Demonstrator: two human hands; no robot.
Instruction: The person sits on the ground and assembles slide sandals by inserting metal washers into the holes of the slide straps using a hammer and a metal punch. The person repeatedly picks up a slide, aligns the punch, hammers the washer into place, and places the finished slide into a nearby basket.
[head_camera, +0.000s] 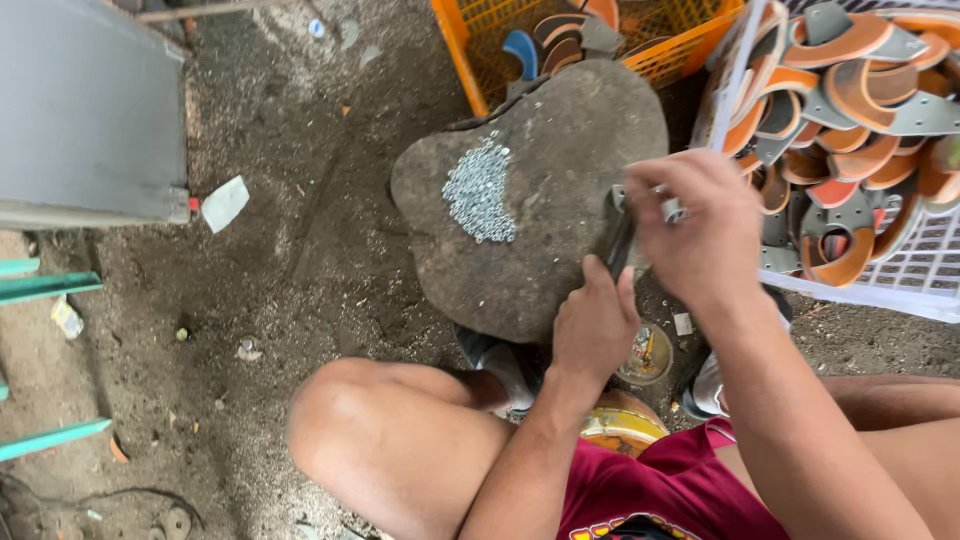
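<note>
I see my left hand (595, 325) closed around a dark tool handle (619, 245), and my right hand (700, 235) pinching a small grey metal piece (640, 200) on the stone's (540, 200) right edge. The piece looks stiff, light and thin; I judge an edge pinch holds best.

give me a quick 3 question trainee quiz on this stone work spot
1. True or false: the pile of small silvery bits lies on the flat stone.
2. Which hand is higher up in the head view? A) left hand B) right hand
3. What colour is the crate behind the stone?

Key
1. True: the bits sit on the stone's top, left of both hands.
2. B: the right hand is above, closed on a grey metal piece; the left hand grips a dark tool below it.
3. Orange; the white basket of orange and grey parts is at right.
</note>
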